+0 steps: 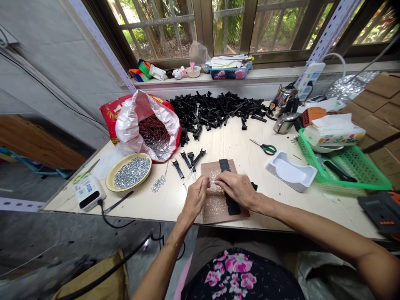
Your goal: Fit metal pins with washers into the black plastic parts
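My left hand (196,196) and my right hand (236,188) meet over a brown board (215,208) near the table's front edge. Both hands are closed, pinching a thin metal pin (212,181) between them. A black plastic piece (233,205) lies on the board under my right hand, and another black piece (224,164) sits at the board's far end. A few assembled black pieces with pins (189,160) lie just left of the board.
A big heap of black plastic parts (215,109) lies at the back. A bag of pins (154,135), a yellow dish of small metal bits (129,171), scissors (265,147), a white tray (292,171), a green basket (353,166) and a kettle (285,100) stand around.
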Motion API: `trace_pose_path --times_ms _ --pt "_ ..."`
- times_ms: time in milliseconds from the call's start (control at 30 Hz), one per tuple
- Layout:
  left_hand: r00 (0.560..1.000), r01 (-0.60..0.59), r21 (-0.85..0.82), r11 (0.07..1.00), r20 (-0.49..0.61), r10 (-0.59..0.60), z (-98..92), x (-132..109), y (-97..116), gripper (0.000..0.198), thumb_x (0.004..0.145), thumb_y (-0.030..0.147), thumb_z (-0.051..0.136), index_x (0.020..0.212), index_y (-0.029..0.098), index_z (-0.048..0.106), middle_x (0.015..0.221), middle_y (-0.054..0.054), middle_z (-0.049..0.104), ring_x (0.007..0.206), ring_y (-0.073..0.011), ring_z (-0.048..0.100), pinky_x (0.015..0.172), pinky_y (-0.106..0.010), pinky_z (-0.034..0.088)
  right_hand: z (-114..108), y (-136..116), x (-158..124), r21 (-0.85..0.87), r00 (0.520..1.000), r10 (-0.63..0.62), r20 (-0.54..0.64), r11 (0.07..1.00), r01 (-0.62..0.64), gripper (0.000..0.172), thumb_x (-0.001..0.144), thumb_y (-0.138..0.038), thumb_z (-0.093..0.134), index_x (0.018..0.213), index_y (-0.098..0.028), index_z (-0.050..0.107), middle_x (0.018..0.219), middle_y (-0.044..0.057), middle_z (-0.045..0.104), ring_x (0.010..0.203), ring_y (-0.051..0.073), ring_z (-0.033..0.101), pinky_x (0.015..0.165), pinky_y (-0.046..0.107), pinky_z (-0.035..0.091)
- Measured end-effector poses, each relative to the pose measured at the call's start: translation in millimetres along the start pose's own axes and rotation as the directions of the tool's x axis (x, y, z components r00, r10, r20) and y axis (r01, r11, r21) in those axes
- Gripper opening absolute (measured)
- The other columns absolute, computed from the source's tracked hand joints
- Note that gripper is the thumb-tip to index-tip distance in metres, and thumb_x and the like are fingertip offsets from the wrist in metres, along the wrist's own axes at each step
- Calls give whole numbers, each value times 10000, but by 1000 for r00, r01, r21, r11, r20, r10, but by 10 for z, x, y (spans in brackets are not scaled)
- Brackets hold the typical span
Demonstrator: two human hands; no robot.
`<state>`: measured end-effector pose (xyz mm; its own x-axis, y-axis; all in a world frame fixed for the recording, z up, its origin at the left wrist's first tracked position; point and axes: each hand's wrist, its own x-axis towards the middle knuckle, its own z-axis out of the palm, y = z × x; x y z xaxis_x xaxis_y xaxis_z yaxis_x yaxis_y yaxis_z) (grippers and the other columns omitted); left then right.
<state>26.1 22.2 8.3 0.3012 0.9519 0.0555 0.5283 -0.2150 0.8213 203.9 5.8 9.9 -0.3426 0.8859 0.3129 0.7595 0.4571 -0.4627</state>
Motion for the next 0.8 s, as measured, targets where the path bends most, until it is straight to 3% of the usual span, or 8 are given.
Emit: trace_pose_path --times_ms 233,367,500,600,800 --pt "999 -11 -61 998 50 14 -13 23 -6 334 918 419 338 703 195 460 653 30 470 611 -115 443 621 -237 359 -24 -11 -2 -33 1000 9 2 999 -9 166 946 -306 451 945 -199 578 879 14 638 778 126 588 617 227 354" --pt "996 64 -184 981 76 -50 10 33 -4 342 891 472 385 691 198 430 603 48 387 530 -98 363 517 -226 319 -22 -25 -8 -74 1000 -23 -17 997 22 181 950 -290 425 948 -190 576 866 26 627 768 131 580 636 236 358" --pt "988 151 -380 912 94 -125 63 27 11 356 876 514 396 706 202 401 568 66 303 476 -80 271 442 -210 250 -9 -30 -7 -76 1000 -8 -23 997 7 266 980 -322 361 938 -192 590 835 29 627 754 132 583 629 238 361" --pt "980 197 -514 835 121 -156 95 22 22 351 870 522 416 728 203 383 567 78 258 459 -66 222 411 -188 193 1 -35 3 2 999 8 -45 1000 -8 220 970 -310 393 1013 -182 568 899 41 624 783 131 586 639 226 387" --pt "981 194 -571 797 88 -175 134 17 16 377 866 531 432 706 196 367 558 84 254 452 -52 219 396 -167 171 29 -38 34 -44 997 -24 -69 999 20 265 976 -302 368 885 -169 579 831 51 592 744 140 563 629 236 406"
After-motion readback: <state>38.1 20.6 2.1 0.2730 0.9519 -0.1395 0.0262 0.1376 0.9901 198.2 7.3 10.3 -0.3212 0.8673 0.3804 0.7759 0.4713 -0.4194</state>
